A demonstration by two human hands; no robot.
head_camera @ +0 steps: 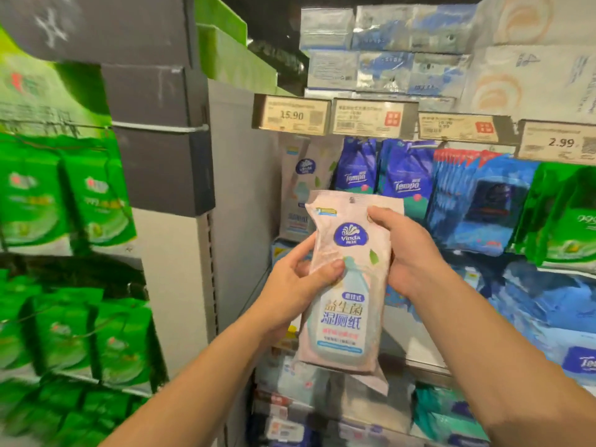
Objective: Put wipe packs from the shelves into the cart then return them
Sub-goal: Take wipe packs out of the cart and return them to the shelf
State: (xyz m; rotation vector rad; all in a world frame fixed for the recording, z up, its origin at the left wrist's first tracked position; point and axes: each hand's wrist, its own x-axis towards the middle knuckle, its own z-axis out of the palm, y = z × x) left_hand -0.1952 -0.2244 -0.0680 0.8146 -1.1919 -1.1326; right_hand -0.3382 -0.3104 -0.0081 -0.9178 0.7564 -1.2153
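Observation:
A pale pink Vinda wipe pack (346, 304) with a blue logo and a light blue bottle picture is held upright in front of the shelves. My left hand (301, 279) grips its left edge, thumb across the front. My right hand (408, 250) holds its upper right edge. A matching Vinda pack (301, 185) hangs on the shelf just behind, under the 15.90 price tag (292, 116). The cart is not in view.
Blue Tempo packs (406, 185) and blue packs (483, 204) hang to the right, green packs (567, 217) at the far right. Green packs (61, 201) fill the left rack. A grey upright panel (238, 188) divides the two. More packs lie on lower shelves (322, 398).

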